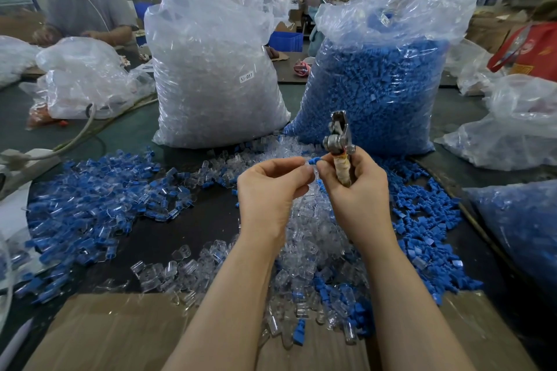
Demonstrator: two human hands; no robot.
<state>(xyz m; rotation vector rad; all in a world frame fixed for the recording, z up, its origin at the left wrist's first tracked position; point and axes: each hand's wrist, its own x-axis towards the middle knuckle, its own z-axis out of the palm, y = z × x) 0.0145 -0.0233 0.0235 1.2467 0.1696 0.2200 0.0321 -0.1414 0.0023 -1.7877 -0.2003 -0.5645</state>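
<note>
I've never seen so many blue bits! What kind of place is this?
Most likely a factory. A bag of clear pieces and a bag of blue pieces stand on the table; the right hand grips pliers, the left hand pinches a blue part.

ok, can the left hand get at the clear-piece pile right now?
Probably yes: the clear-piece pile lies uncovered below the left hand. Its fingertips pinch a small blue piece with the right hand, which also grips the tool, so it must let go first.
</note>
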